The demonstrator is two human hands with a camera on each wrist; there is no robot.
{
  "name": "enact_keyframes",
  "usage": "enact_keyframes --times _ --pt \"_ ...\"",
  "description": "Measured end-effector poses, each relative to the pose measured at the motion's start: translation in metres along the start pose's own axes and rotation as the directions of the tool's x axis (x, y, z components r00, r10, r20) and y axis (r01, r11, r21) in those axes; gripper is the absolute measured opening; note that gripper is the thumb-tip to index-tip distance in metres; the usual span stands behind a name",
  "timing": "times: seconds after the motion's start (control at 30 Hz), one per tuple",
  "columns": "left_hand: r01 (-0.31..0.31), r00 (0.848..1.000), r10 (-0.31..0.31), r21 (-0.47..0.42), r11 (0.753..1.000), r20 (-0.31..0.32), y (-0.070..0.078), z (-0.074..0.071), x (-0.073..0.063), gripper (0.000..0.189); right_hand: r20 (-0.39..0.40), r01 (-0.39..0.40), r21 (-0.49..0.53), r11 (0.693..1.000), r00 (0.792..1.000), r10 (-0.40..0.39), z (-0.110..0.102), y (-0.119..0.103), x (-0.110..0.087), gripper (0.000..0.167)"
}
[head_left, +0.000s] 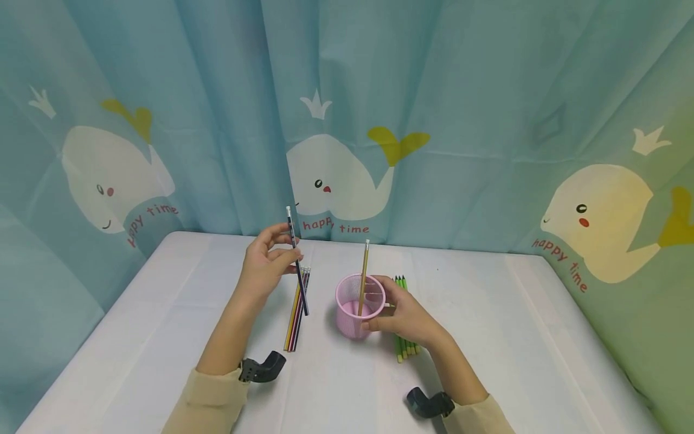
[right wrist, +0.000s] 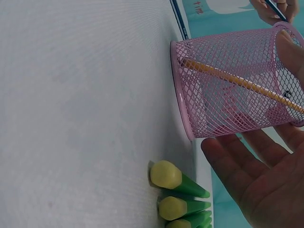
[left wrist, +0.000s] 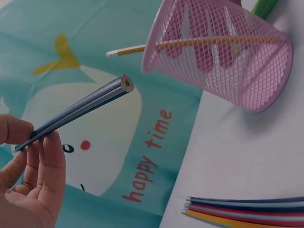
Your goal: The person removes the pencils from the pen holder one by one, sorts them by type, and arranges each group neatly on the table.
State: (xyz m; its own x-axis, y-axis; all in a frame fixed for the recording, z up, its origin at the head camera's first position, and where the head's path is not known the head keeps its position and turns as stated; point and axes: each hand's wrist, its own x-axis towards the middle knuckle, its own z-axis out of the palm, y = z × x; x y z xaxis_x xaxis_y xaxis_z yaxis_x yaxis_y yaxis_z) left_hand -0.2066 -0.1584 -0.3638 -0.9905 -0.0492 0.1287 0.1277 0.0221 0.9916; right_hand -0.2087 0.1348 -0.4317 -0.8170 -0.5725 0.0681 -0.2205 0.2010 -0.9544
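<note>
Pinched between the thumb and fingers of my left hand (head_left: 261, 265) is a dark blue pencil (head_left: 302, 290), its white eraser end up and its flat, unsharpened end down. It slants in the air left of a pink mesh pencil cup (head_left: 349, 325). My right hand (head_left: 408, 314) grips the cup from the right, thumb on the near side and fingers round the far side. The cup stands upright on the table. Inside leans a yellow pencil (left wrist: 129, 50), eraser end above the rim. Several pencils (head_left: 294, 328) in yellow, red and dark colours lie below the left hand.
Several green pencils with yellow ends (right wrist: 166, 175) lie on the table beside the cup, partly behind the right hand. The white table (head_left: 488, 337) ends at the back against a blue-green curtain (head_left: 466, 181) printed with whales.
</note>
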Motion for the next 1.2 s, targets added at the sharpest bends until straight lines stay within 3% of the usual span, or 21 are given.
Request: enact_keyframes --times 0.53,0.9,1.2 --pt "0.071 0.997 -0.074 0.097 0.993 0.031 -0.016 -0.007 0.008 0.054 -0.005 -0.015 -0.015 1.0 1.0 0.014 -0.001 -0.001 -0.001 0.081" --pt "0.127 0.989 -0.14 0.234 0.964 0.04 -0.031 -0.008 0.012 0.054 0.0 0.005 -0.004 1.0 1.0 -0.005 0.0 -0.001 -0.001 0.081" --pt "0.143 0.987 -0.159 0.268 0.953 0.036 -0.036 -0.01 0.013 0.053 0.0 0.013 0.0 1.0 1.0 -0.013 0.0 -0.001 0.0 0.081"
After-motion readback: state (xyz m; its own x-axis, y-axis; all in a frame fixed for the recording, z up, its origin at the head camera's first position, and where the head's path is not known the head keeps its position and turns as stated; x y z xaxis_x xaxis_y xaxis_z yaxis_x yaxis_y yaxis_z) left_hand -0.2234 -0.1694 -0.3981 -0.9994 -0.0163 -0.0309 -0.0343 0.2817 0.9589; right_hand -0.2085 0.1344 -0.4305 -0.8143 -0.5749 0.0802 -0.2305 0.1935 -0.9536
